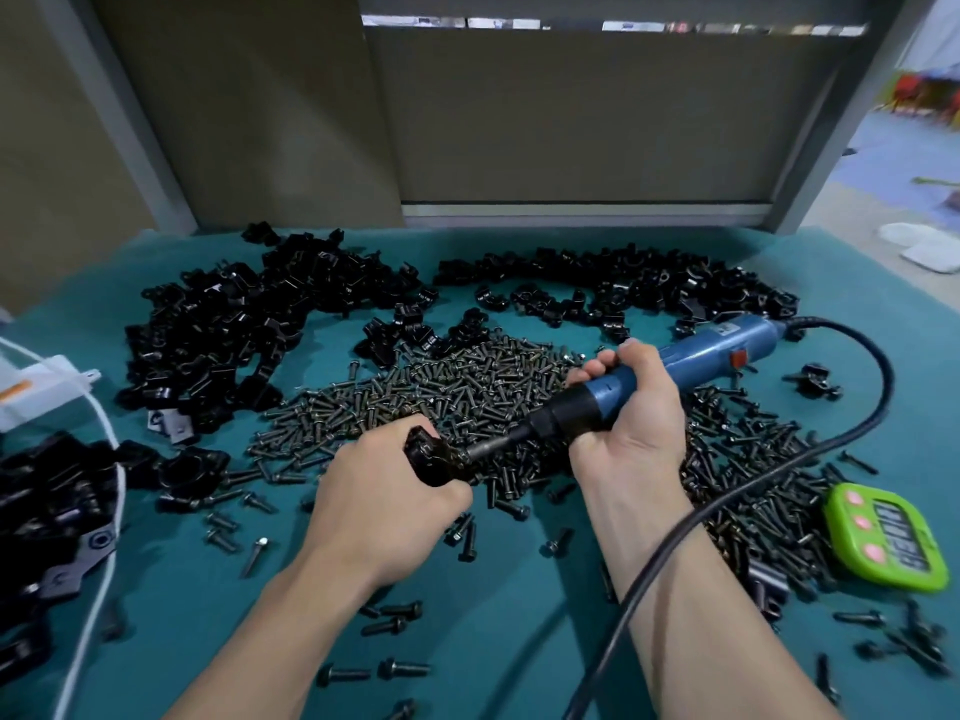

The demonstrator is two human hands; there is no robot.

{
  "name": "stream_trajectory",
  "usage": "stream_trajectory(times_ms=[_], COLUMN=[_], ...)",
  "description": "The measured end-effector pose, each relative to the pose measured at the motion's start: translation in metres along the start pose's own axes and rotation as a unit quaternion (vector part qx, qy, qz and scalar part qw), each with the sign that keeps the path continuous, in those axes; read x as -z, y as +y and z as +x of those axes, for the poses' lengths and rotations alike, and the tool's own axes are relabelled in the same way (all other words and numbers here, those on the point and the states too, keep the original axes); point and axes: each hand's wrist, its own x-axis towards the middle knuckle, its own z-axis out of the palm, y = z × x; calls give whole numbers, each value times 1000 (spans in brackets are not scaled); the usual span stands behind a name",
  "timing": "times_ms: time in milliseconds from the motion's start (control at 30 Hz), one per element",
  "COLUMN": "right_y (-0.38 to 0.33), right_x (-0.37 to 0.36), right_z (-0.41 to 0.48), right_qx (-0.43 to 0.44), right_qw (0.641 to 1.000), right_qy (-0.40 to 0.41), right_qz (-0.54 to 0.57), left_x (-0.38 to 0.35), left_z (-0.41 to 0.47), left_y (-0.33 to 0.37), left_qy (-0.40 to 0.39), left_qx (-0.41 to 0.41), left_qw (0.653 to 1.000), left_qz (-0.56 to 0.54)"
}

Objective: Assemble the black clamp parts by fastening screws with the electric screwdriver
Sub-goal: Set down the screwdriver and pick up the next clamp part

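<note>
Driving a screw, by the look of it. Head view only.

- Left hand grips a small black plastic clamp assembly just over the teal cloth-covered surface, at the near edge of the loose pile of dark machine screws. Its fingers are curled tight round the part.
- Right hand wraps the blue corded electric screwdriver near its black nose, fingers closed on the barrel. The bit tip meets the clamp's right side.
- The screw head is hidden, so seating is unknown.

To do it well:
- Line the bit up with the screw axis. The driver lies low and slanted, so turn the clamp to face it.
- Brace the left wrist against torque kick.
- Push lightly along the axis and let the clutch stop it.
- The black power cable crosses the right forearm. Its drag could pull the bit off-axis, so give it slack.
</note>
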Motion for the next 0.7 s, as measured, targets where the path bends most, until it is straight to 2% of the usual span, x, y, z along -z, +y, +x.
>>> stream_trajectory(times_ms=[467,700], right_y=[5,9], right_x=[0,0], right_z=[-5,-5], right_qx=[-6,-5], right_qw=[998,997], right_qy=[-61,-75], right_qz=[-10,-6], left_x=[-2,-3], left_z=[-1,-2], left_y=[-3,-1], left_qy=[-8,16], left_qx=[-9,-2], left_qw=[999,997], left_qz=[37,70])
